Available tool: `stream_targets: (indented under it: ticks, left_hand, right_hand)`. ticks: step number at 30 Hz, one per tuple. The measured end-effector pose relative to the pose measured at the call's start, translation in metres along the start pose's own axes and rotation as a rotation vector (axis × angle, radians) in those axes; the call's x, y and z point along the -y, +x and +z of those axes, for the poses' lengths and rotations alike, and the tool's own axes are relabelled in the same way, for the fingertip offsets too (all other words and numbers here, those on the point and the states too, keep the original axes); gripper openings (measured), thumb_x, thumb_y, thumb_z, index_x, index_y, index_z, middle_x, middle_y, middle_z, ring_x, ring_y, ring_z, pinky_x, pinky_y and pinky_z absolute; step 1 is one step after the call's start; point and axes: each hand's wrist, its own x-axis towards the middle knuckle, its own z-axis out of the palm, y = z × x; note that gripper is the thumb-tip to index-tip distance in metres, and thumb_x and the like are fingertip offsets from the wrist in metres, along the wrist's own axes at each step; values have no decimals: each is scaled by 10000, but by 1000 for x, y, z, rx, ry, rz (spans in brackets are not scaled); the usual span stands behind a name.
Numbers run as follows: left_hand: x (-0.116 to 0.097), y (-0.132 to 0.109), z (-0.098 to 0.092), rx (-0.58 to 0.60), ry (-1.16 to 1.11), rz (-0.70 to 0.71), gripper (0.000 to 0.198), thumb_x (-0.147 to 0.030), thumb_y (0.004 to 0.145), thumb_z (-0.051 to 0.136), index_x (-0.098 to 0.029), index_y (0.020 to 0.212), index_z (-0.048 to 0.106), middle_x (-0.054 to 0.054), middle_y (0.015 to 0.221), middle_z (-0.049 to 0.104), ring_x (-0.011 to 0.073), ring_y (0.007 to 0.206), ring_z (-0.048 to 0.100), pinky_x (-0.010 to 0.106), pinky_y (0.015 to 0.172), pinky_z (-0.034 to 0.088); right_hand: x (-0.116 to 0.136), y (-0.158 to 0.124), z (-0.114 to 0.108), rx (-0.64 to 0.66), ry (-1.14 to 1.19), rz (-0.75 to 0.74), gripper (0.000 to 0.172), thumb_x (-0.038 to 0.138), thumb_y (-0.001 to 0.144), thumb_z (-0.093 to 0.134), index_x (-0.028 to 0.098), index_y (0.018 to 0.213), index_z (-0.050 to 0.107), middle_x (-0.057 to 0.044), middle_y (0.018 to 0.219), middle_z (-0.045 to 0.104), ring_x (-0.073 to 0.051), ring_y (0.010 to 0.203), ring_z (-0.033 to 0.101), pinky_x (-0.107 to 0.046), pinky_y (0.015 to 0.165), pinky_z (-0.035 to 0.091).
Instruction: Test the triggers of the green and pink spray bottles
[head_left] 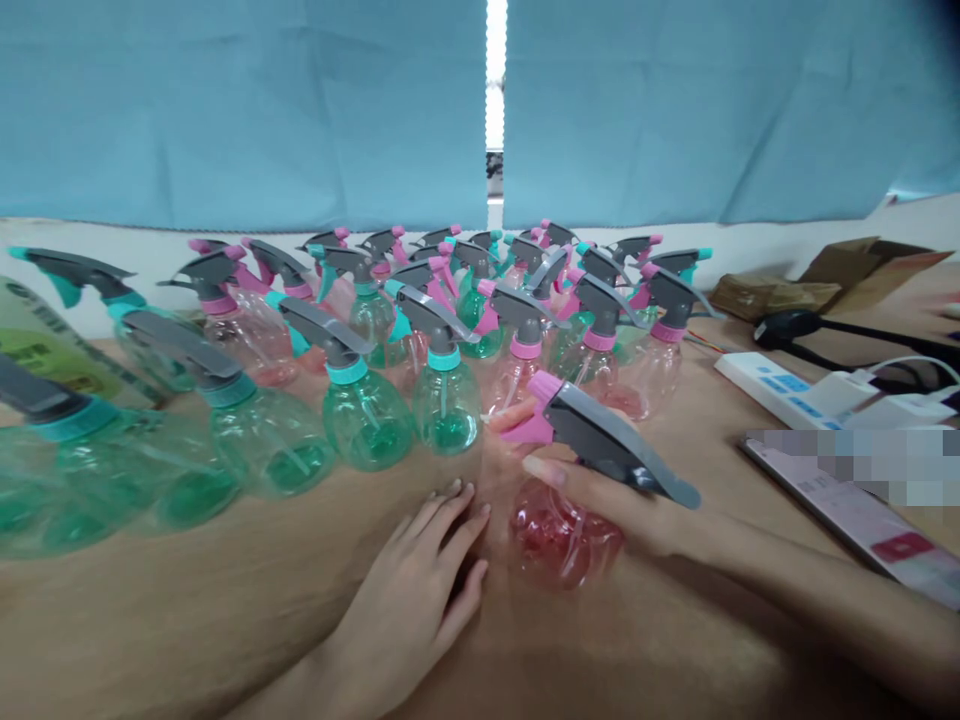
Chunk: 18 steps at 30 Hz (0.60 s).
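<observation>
A pink spray bottle (566,535) with a grey and pink trigger head stands tilted slightly on the table in front of me. Wrapped around its neck just under the head is my right hand (600,490), with the thumb across the near side and a fingertip by the pink trigger. To its left, my left hand (427,570) lies flat on the tabletop, fingers stretched out and holding nothing. Just beyond those fingers are a small green spray bottle (448,405) and another green spray bottle (369,420), both upright.
Several more green and pink spray bottles fill the table's back and left. At right are a white power strip (772,390) with plugs, a phone (862,520), a black cable (840,330) and an opened cardboard box (862,275). A blue curtain (225,110) hangs behind.
</observation>
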Motion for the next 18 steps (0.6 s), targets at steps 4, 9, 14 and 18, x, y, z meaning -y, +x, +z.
stream_targets:
  ticks: [4, 9, 14, 18]
  left_hand:
    - [0, 0, 0, 0, -2, -6, 367, -215, 953, 424, -137, 1298, 523, 124, 1366, 533, 274, 1251, 497, 459, 1018, 426]
    - [0, 0, 0, -16, -22, -11, 368, -213, 948, 429, -142, 1297, 522, 122, 1365, 535, 279, 1255, 495, 456, 1016, 428]
    - [0, 0, -1, -14, -35, -18, 363, -220, 948, 426, -156, 1292, 524, 117, 1368, 534, 280, 1254, 496, 456, 1011, 433]
    - [0, 1, -2, -3, -31, -13, 365, -214, 950, 420, -142, 1293, 525, 126, 1365, 534, 282, 1249, 500, 465, 1007, 437]
  right_hand:
    - [-2, -1, 0, 12, 66, 31, 283, 412, 919, 496, 246, 887, 722, -5, 691, 693, -172, 783, 682, -304, 733, 571]
    - [-6, -1, -2, 8, 0, -7, 281, 412, 909, 509, 242, 822, 715, 6, 652, 660, -153, 671, 652, -287, 677, 562]
    - [-5, 1, -1, 8, -5, 25, 311, 437, 914, 488, 230, 914, 720, -12, 706, 690, -165, 784, 673, -294, 755, 554]
    - [-5, 1, 0, -13, -15, 19, 335, 462, 906, 488, 221, 903, 721, -22, 749, 714, -174, 853, 683, -300, 789, 550]
